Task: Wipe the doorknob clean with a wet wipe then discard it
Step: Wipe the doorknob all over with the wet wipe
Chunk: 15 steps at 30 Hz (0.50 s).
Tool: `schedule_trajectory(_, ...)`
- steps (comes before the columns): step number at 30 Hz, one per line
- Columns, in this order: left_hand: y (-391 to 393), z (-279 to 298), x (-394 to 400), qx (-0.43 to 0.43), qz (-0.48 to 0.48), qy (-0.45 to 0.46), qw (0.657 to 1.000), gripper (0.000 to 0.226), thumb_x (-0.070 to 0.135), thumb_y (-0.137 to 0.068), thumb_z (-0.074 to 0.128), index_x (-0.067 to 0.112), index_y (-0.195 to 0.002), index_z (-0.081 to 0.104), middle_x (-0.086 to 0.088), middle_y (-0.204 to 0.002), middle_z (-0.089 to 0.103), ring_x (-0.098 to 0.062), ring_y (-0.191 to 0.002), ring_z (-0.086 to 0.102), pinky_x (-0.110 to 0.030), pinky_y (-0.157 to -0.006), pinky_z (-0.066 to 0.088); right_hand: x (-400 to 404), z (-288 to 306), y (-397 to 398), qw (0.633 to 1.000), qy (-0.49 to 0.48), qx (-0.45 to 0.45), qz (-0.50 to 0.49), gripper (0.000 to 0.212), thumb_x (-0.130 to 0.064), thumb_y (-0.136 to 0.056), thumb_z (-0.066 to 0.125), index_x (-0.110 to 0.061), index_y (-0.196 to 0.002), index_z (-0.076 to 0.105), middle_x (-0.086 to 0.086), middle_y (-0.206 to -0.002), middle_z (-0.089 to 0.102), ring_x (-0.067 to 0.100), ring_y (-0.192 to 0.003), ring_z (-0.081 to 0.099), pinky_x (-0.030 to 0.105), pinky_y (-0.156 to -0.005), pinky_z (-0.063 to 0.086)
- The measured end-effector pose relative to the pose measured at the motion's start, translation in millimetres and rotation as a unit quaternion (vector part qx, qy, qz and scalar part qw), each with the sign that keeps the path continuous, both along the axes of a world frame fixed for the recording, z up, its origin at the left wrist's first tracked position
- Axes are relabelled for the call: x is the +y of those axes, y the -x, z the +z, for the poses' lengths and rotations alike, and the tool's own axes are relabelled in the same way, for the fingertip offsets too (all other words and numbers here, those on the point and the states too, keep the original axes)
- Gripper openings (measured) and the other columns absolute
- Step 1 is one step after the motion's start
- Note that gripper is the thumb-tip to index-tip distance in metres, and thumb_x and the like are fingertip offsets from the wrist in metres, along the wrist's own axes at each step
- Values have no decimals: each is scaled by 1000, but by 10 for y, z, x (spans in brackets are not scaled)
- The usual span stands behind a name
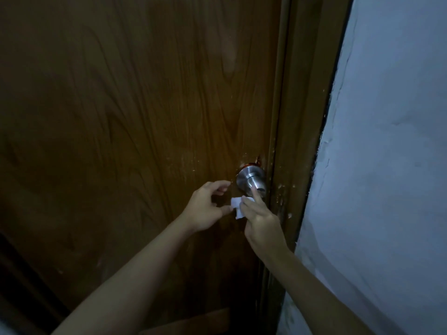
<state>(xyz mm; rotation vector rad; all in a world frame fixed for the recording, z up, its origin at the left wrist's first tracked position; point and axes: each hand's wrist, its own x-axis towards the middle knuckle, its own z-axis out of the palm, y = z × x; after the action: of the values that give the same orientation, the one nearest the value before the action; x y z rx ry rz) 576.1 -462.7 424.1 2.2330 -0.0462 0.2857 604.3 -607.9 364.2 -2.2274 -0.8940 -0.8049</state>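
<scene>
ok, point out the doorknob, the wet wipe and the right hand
doorknob [251,181], head view, on the brushed metal barrel.
wet wipe [235,207], head view, on the white flap left of the fingers.
right hand [262,222], head view, on the back of the hand.

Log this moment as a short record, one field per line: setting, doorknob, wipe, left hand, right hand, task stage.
setting: brown wood-grain door, frame on its right, pale wall beyond; dim light
doorknob: round, silver metal, near the door's right edge
wet wipe: white, crumpled, just below the knob
left hand: fingers curled open beside the knob, thumb at the wipe's edge
right hand: holds the wipe, one finger up against the knob
task stage: wiping under way or about to start; wipe not yet discarded
</scene>
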Motion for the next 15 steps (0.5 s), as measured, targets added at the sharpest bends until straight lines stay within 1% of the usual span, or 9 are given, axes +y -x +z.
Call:
schedule_trajectory(2, 36, -12, -8, 22, -29, 36, 999, 55, 16, -78, 69, 17, -129, 49, -2, -128, 53, -15, -119, 49, -38, -99, 45, 15, 84, 51, 991, -122, 44, 24, 26, 5, -83, 46, 4, -101, 65, 19, -106, 69, 25, -110, 60, 32, -97, 47)
schedule_trajectory(4, 50, -26, -37, 14, -54, 76, 996, 46, 19, -79, 68, 16, -123, 54, -3, -121, 60, -16, -113, 55, -37, -99, 46, -11, 209, 84, 971, -221, 86, 16, 24, 7, -83, 54, -1, -101, 67, 13, -98, 72, 9, -93, 65, 14, -83, 51)
schedule_trajectory(5, 54, -27, -56, 6, -62, 95, 994, 39, 19, -80, 67, 16, -118, 58, -4, -115, 64, -15, -108, 59, -34, -95, 48, -29, 256, 91, 960, -258, 111, 14, 22, 4, -83, 56, -4, -101, 67, 8, -93, 72, 1, -85, 64, 7, -75, 50)
schedule_trajectory(6, 54, -25, -76, 1, -71, 114, 991, 32, 18, -81, 66, 16, -112, 63, -4, -108, 67, -13, -101, 63, -30, -89, 51, -52, 287, 91, 949, -283, 139, 21, 21, 1, -84, 58, -6, -101, 67, 3, -89, 71, -5, -80, 63, 5, -70, 48)
schedule_trajectory(8, 42, -15, -117, -3, -83, 131, 988, 16, 14, -83, 63, 15, -98, 68, -4, -94, 70, -9, -85, 65, -21, -75, 52, -114, 310, 67, 932, -306, 183, 56, 17, -3, -83, 62, -9, -98, 68, -7, -84, 68, -5, -79, 64, 8, -67, 50)
schedule_trajectory(10, 30, 1, -144, -1, -79, 132, 988, 12, 9, -85, 59, 16, -89, 69, -2, -86, 69, -6, -75, 63, -16, -66, 50, -179, 293, 36, 919, -316, 217, 89, 13, -5, -84, 62, -12, -93, 68, -6, -83, 69, 4, -81, 67, 17, -68, 55)
schedule_trajectory(12, 11, 13, -162, 6, -60, 147, 987, 17, 3, -85, 56, 15, -87, 68, -3, -87, 68, -8, -77, 62, -15, -65, 49, -233, 263, 21, 903, -331, 251, 113, 14, -4, -84, 61, -14, -91, 68, -2, -89, 69, 11, -85, 68, 23, -70, 57)
schedule_trajectory(13, -1, 15, -174, 11, -45, 162, 986, 19, 1, -86, 55, 14, -88, 68, -5, -90, 68, -11, -79, 61, -18, -67, 49, -257, 242, 21, 898, -336, 257, 118, 15, -3, -83, 62, -15, -89, 68, -2, -92, 68, 11, -87, 66, 22, -72, 56)
schedule_trajectory(15, -15, 11, -202, 20, -14, 204, 979, 17, 3, -88, 52, 13, -88, 66, -8, -92, 67, -16, -83, 61, -25, -72, 48, -298, 188, 44, 894, -344, 264, 112, 19, 1, -81, 63, -18, -83, 69, -3, -96, 65, 8, -91, 63, 21, -74, 54)
